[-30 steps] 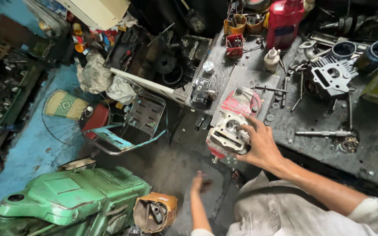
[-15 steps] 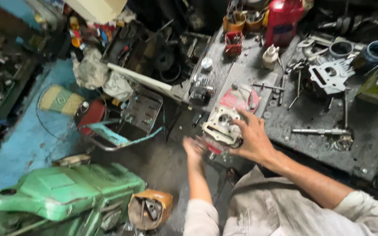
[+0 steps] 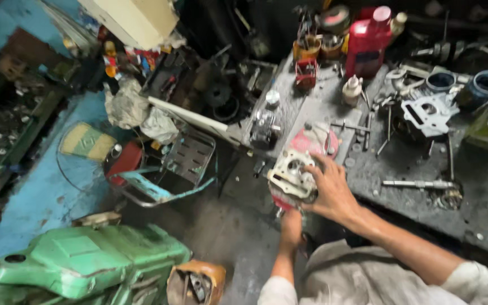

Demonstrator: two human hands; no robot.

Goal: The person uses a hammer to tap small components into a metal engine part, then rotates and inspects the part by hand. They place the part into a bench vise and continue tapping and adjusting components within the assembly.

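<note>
A small engine block, red with a pale metal face, sits tilted at the front edge of a grimy workbench. My right hand grips its right side from above. My left hand reaches up under the block's lower edge and touches it; its fingers are hidden behind the block.
The bench holds a red bottle, a small white bottle, a grey engine cover, loose bolts and rods. A green machine housing lies lower left. A metal stool frame stands on the blue floor.
My left hand has risen from low over the floor up to the underside of the engine block. My right hand has stayed on the block, which tilted slightly towards me.
</note>
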